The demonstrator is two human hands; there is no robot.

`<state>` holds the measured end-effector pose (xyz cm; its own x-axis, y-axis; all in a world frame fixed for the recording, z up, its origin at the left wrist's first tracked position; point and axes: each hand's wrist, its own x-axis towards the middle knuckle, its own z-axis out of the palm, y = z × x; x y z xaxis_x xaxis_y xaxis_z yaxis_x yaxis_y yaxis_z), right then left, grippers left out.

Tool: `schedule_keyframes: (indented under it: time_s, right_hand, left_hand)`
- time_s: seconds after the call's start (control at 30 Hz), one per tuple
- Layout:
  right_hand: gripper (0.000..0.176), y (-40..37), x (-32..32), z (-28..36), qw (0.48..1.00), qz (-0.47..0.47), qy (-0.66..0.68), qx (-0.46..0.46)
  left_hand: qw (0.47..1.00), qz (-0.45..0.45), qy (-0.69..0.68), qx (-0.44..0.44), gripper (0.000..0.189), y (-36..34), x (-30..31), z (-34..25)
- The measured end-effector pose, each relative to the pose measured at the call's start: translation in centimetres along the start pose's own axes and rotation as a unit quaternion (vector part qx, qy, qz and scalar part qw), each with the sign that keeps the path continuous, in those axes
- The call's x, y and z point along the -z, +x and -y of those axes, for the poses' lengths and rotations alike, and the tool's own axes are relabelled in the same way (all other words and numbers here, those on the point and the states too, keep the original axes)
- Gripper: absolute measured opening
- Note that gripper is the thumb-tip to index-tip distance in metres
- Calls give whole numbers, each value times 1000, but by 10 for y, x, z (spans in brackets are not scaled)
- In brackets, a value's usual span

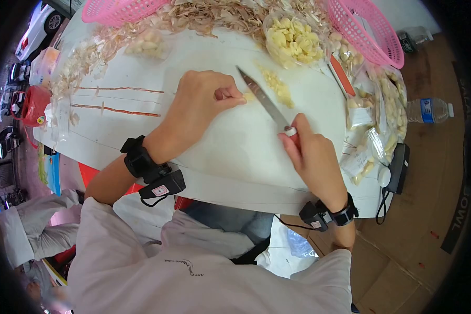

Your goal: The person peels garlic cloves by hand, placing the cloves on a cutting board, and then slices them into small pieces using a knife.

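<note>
My right hand [310, 152] is wrapped round the handle of a knife [267, 100], whose blade points up and to the left over the white table [220, 152]. Thumb and fingers of my left hand [206, 99] are pinched together on a small pale garlic piece [249, 97], just left of the blade. Beyond the blade lies a short row of cut garlic [276, 86]. Behind it stands a clear container of peeled garlic slices [293, 41].
Garlic skins [214, 18] cover the far edge. Pink baskets [369, 31] [121, 10] stand at both back corners. An orange-handled tool [342, 77], bagged garlic [390, 99] and a black device [399, 168] are at the right; a bottle [429, 111] lies beyond. Another person's sleeve [52, 238] shows lower left.
</note>
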<state>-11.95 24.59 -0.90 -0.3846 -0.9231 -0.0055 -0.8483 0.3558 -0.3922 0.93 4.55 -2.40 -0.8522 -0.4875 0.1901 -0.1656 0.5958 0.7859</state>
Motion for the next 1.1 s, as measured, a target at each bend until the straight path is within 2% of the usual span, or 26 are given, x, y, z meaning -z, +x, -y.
schedule_keyframes:
  time_s: [0.03, 0.07, 0.3, 0.67, 1.1]
  right_hand:
    - [26, 1, 4, -1, 996, -6, 85, -15]
    - [25, 2, 8, 1, 994, 10, 96, -42]
    - [25, 0, 8, 1, 986, -2, 155, -63]
    - [25, -4, 6, 1, 989, -7, 147, -30]
    - [22, -2, -3, 9, 997, -15, 75, -15]
  left_hand:
    - [1000, -6, -3, 0, 14, 0, 0, 2]
    - [1000, -10, -5, 1, 14, 0, 1, 4]
    - [998, 4, 49, -27, 12, 4, 5, 4]
    - [996, -42, 81, -20, 10, 5, 4, -1]
    - [995, -22, 80, -60, 8, 0, 2, 4]
